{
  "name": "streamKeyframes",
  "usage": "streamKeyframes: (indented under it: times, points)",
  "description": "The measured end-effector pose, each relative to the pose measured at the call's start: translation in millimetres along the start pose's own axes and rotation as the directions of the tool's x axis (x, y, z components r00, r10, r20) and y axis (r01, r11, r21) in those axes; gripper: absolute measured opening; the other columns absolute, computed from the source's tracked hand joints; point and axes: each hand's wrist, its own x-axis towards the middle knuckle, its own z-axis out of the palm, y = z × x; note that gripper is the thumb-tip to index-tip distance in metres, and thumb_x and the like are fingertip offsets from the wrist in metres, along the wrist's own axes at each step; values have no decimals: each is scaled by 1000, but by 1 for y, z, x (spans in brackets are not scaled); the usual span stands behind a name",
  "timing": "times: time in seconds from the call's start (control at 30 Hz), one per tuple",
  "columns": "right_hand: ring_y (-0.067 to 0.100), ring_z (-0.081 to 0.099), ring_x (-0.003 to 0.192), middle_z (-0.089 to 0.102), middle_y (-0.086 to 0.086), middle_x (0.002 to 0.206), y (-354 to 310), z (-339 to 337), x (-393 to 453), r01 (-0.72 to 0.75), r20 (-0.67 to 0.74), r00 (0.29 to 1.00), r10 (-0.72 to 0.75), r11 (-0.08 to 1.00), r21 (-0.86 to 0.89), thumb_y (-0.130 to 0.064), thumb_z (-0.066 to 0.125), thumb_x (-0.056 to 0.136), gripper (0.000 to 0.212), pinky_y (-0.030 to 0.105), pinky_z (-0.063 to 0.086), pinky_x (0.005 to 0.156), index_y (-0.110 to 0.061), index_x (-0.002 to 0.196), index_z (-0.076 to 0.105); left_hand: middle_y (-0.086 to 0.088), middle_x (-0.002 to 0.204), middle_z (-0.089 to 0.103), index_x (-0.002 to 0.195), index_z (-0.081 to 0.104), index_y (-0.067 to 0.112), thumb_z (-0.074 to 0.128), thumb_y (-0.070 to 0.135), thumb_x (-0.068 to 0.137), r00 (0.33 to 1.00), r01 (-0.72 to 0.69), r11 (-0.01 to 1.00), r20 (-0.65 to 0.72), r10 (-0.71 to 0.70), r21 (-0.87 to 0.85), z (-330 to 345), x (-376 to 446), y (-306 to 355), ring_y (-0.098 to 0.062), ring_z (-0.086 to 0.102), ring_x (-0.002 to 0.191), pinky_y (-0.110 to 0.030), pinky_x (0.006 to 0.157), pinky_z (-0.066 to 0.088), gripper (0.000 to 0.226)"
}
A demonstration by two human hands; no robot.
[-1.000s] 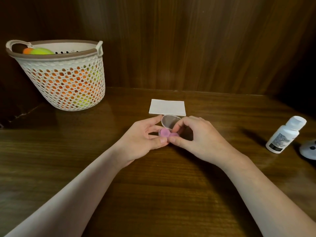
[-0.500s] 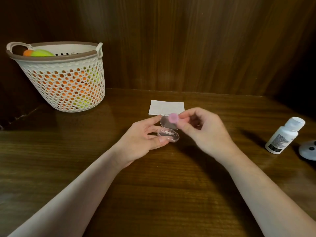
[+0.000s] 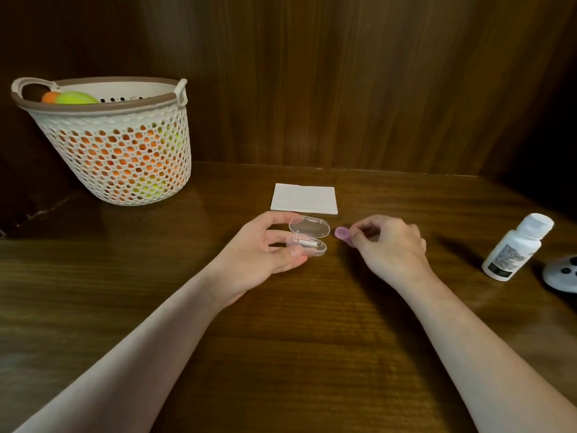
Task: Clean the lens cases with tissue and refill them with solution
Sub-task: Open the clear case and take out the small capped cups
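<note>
Nearest, your two bare forearms run in from the near corners over the counter [image 3: 296, 354], a dark brown wood surface with fine horizontal grain and a slight sheen.

Your left hand [image 3: 265, 251] holds the clear case [image 3: 307, 239], a small oval box of transparent plastic. The thumb is curled under its near edge and the fingers sit behind it. The hinged lid stands open and tilted up on the far side. A pale pink and white insert shows inside the tray; its detail is too small to tell.

Your right hand [image 3: 390, 245] is just right of the case, not touching it. Its thumb and forefinger pinch the pink lens case [image 3: 343, 234], a small rounded piece of translucent pink-purple plastic that projects left from the fingertips toward the open box. The remaining fingers are curled in. Whether the piece touches the counter cannot be determined.

Just beyond both hands lies the tissue [image 3: 304, 199], a flat white folded rectangle.

To the right, well apart from the hands, stands the solution bottle [image 3: 515, 248], white plastic, screw cap, printed label, leaning right in this wide view. A white rounded object [image 3: 562, 273] sits beside it at the edge.

Far left stands a cream perforated plastic basket [image 3: 125, 160] with a brown rim, holding orange and yellow-green balls [image 3: 75, 97]. Behind everything is a dark wood-panel wall [image 3: 343, 82].
</note>
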Motion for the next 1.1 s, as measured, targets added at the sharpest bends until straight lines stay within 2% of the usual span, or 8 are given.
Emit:
streamKeyframes:
  times: [0.1,0.17,0.3,0.43,0.53,0.83,1.0,1.1]
  points:
    - [12,69,115,70,-19,114,-4,-5,-7,197,-99,980,-175,937,289,-50,67,100,9,42,58,102,-44,106,71,-8,133,73,143,54,20,68,-1,99,1000,-4,1000,6,4,-28,1,1,1,-22,75,118,-43,107,58,51]
    - [3,71,108,67,-24,121,-11,-11,-14,329,-45,938,-345,838,436,-49,75,95,26,23,63,84,-50,120,69,-9,132,74,142,55,19,68,0,99,1000,1,999,9,-1,-52,1,1,1,-21,75,118,-43,107,58,49]
    - [-7,61,119,63,-34,123,-15,-6,-23,523,77,815,-574,788,325,-48,85,86,45,9,54,84,-49,127,67,-6,132,74,141,57,20,69,3,100,1000,2,999,-12,-2,-44,2,3,0,-19,73,121,-43,105,59,46]
    - [-9,61,116,67,-34,116,-17,-2,-24,559,55,803,-593,782,276,-40,87,86,41,5,49,85,-47,123,70,-7,131,74,139,60,18,69,4,100,1000,-4,998,0,4,-61,0,4,-2,-19,74,120,-41,103,60,42]
    - [-4,66,111,72,-28,111,-17,-2,-24,585,38,788,-614,767,263,-35,86,89,28,12,53,88,-40,115,77,-7,131,74,139,61,15,69,5,100,1000,-13,998,19,14,-68,-1,4,-4,-19,73,121,-41,104,59,41]
    - [-8,69,105,76,-29,104,-16,-3,-24,572,-5,805,-594,773,275,-37,85,88,22,11,52,87,-38,110,82,-3,122,78,135,64,11,69,6,100,998,-56,997,25,57,-51,-2,5,-8,-18,75,117,-33,98,61,36]
    - [-9,68,107,74,-34,103,-15,1,-25,576,-48,810,-584,777,254,-36,85,89,23,1,49,81,-40,112,82,-2,120,79,133,66,12,70,7,99,996,-82,996,14,83,-31,-1,6,-8,-17,75,116,-32,97,62,34]
    - [-7,68,108,74,-31,107,-16,3,-24,585,-58,807,-587,782,215,-41,82,90,26,15,57,88,-39,115,80,4,118,79,128,71,19,74,12,97,989,-136,987,-54,141,82,-4,7,-8,-11,75,114,-27,93,62,32]
